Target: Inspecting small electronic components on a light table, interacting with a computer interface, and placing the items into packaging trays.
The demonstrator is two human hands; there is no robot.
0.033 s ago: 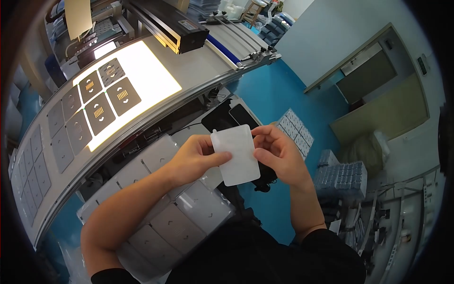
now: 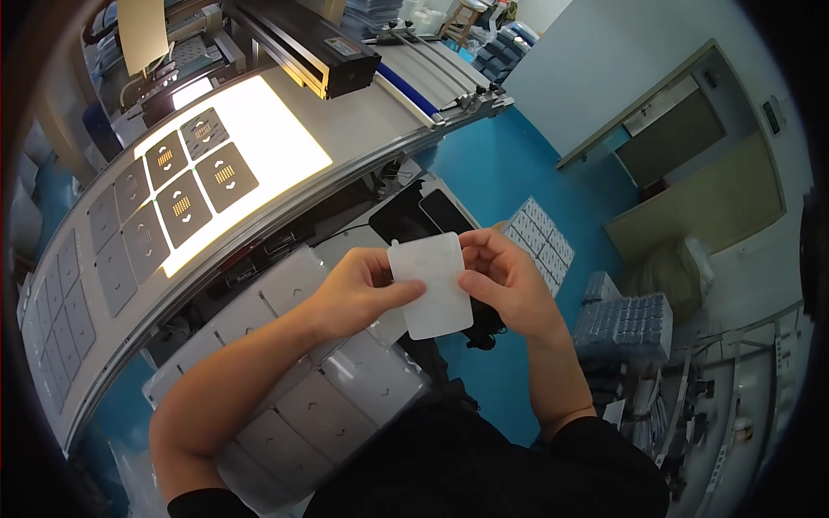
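Observation:
A thin white sheet with rounded corners and a small tab at its upper left is held up in front of me. My left hand grips its left edge, thumb flat on the face and fingers behind. At the opposite edge, my right hand closes its thumb and forefinger on the sheet's upper right side. Below my left forearm lie clear-wrapped grey panels with small arrow marks.
A curved-looking worktable at left carries dark panels over a bright light area, under a black machine beam. A black phone-like slab lies beyond the sheet. Wrapped stacks and a patterned sheet are at right.
The white sheet has tilted very slightly, and my right thumb has shifted a little left onto its edge. My left hand keeps its hold.

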